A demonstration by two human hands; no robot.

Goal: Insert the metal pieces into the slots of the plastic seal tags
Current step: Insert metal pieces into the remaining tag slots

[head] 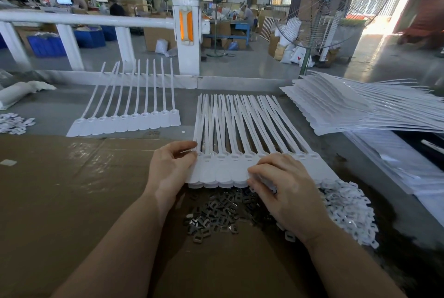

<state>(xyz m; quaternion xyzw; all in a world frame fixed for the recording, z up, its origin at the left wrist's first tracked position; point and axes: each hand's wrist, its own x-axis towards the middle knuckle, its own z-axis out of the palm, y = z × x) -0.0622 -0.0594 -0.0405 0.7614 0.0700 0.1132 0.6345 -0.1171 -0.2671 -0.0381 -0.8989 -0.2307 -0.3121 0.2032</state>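
Note:
A joined row of white plastic seal tags point(230, 168) lies in front of me, its long straps fanning away. My left hand point(171, 165) grips the row's left end, fingers curled round the edge near the slots. My right hand point(283, 192) lies on the tags' right half, its fingers curled over their lower edges. Just below the tags sits a pile of dark metal pieces point(216, 213). To its right is a heap of small white plastic caps point(348, 208). Whether my right hand holds a metal piece is hidden.
Another row of seal tags point(127, 119) lies at the back left. A tall stack of tag sheets point(348, 110) fills the right. Brown cardboard point(60, 189) covers the bench. More white caps point(14, 124) lie far left. A standing fan point(319, 9) and a white railing point(84, 21) are behind.

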